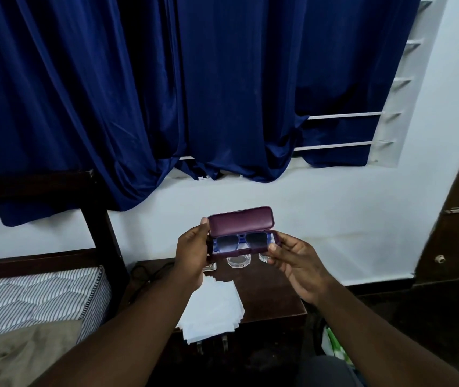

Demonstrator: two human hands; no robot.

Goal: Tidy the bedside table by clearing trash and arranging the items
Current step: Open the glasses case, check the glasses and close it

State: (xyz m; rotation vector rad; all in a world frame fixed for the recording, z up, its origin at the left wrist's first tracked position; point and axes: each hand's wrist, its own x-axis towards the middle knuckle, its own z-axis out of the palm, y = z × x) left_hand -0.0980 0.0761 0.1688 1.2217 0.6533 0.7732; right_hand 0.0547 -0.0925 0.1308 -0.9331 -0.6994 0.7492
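Risk noted: my left hand (192, 247) and right hand (298, 261) each pinch one end of the open glasses case (241, 221), held in the air above the back edge of the bedside table (273, 300). A slipped grip would tip the sunglasses (256, 241) onto the glass dishes (236, 261) below. Count: one case, one pair of sunglasses, two dishes, and one loose paper stack (211, 308) at the front-left corner.

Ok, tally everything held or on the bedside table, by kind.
Glasses case: 1
Sunglasses: 1
Clear glass dishes: 2 (one partly hidden)
White paper pile: 1
Small labelled box: 1
Black cable: 1
Total: 7
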